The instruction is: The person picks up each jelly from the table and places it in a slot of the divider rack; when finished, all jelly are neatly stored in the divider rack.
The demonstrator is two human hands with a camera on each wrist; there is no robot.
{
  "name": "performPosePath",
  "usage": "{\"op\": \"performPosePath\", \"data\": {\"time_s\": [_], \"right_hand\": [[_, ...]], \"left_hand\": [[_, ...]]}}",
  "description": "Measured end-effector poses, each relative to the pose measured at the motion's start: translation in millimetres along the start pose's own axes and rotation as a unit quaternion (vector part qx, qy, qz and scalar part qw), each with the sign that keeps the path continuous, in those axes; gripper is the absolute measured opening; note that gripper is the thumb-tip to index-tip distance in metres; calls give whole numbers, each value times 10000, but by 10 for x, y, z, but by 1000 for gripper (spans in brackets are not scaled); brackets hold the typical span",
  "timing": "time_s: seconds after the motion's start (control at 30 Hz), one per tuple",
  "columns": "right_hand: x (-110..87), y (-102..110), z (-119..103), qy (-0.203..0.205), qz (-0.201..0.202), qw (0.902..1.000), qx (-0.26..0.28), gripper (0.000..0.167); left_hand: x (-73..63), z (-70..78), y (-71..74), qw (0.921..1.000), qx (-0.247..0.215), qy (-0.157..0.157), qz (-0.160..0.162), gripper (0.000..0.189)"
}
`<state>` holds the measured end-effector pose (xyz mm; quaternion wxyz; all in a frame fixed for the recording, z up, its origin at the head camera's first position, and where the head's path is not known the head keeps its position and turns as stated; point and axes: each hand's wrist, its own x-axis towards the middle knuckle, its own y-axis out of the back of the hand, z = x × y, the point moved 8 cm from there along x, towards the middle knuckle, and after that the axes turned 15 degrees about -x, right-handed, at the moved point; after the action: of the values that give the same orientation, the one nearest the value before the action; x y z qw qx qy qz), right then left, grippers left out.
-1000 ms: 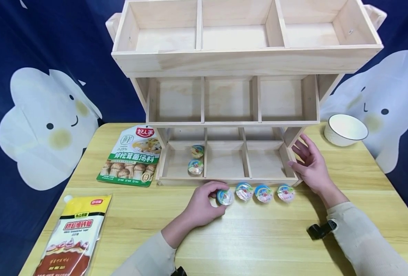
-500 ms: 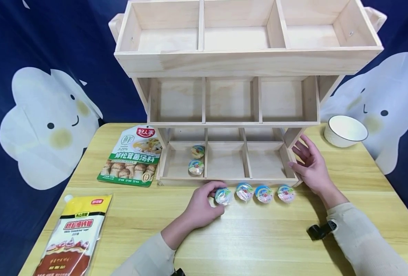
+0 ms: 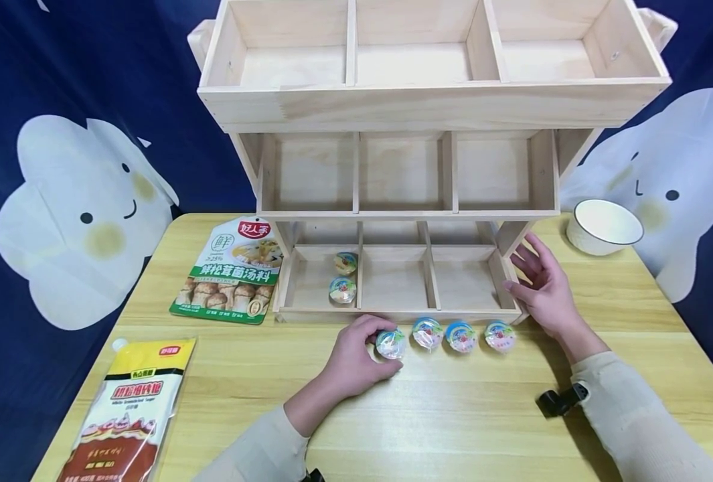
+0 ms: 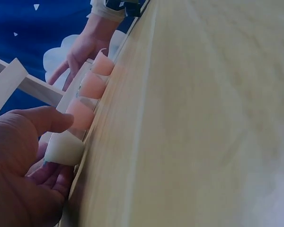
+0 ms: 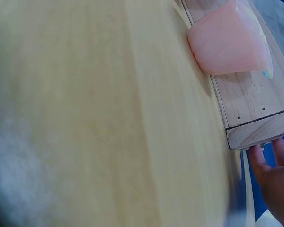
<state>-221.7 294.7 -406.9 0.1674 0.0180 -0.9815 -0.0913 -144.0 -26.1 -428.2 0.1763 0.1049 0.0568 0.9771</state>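
My left hand point(image 3: 356, 358) curls its fingers round a small jelly cup point(image 3: 390, 343) with a clear printed lid, on the table by the rack's front edge. In the left wrist view the cup's pale white body point(image 4: 65, 149) sits between thumb and fingers; thumb contact is unclear. Several pinkish jelly cups point(image 3: 461, 338) continue the row to the right. Two more jelly cups point(image 3: 342, 290) lie in the bottom-left compartment of the three-tier wooden rack point(image 3: 434, 107). My right hand point(image 3: 545, 294) rests against the rack's lower right side, fingers fairly straight, some hidden behind it.
A green-and-white mushroom soup pouch point(image 3: 226, 271) lies left of the rack. Nearer me is a yellow, white and brown sugar bag point(image 3: 128, 408). A white bowl point(image 3: 604, 227) stands at the back right. The rack's upper tiers overhang the bottom one.
The jelly cup at my left hand has shifted slightly left, and its lid now faces up more. My left thumb has stretched a little to the right. The right hand stays in place.
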Motion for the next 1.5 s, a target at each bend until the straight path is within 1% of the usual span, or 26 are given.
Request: {"op": "performPosePath", "data": {"time_s": [0.1, 0.27, 0.4, 0.5, 0.63, 0.7, 0.77, 0.9, 1.03, 1.13, 1.17, 1.37, 1.4, 1.5], "right_hand": [[2, 1, 0, -17, 3, 10000, -7, 93], [4, 0, -1, -23, 0, 10000, -26, 92], [3, 0, -2, -25, -14, 10000, -16, 92], [0, 0, 0, -29, -5, 10000, -7, 92], [0, -5, 4, -28, 39, 10000, 57, 92], [-1, -5, 7, -23, 63, 9999, 108, 92], [-2, -3, 8, -14, 83, 9999, 141, 93], [-3, 3, 4, 28, 75, 9999, 150, 93], [0, 6, 1, 49, 48, 9999, 124, 93], [0, 9, 3, 47, 37, 9999, 109, 93], [1, 10, 5, 44, 36, 9999, 100, 93], [3, 16, 14, 0, 48, 10000, 60, 92], [4, 15, 15, -10, 48, 10000, 57, 92], [4, 13, 19, -39, 58, 10000, 32, 92]], "left_hand": [[0, -2, 4, 9999, 86, 1, 91, 48], [-5, -1, 3, 9998, -118, -10, 172, 47], [-5, 16, 2, 9989, -416, -64, 189, 47], [-8, 21, -1, 9971, -736, -10, 189, 47], [-8, 22, -4, 9910, -1325, 121, 172, 48], [-1, 30, -1, 9878, -1541, 170, 164, 48], [11, 45, 4, 9860, -1646, 204, 164, 49], [40, 94, 21, 9867, -1600, 240, 155, 49], [75, 149, 49, 9876, -1547, 210, 150, 49], [112, 209, 71, 9871, -1596, 73, 139, 48], [122, 265, 79, 9868, -1609, 77, 147, 48], [234, 371, 136, 9829, -1829, -74, 196, 48], [259, 350, 148, 9827, -1834, -138, 206, 48], [322, 404, 176, 9834, -1784, -204, 262, 48]]}}
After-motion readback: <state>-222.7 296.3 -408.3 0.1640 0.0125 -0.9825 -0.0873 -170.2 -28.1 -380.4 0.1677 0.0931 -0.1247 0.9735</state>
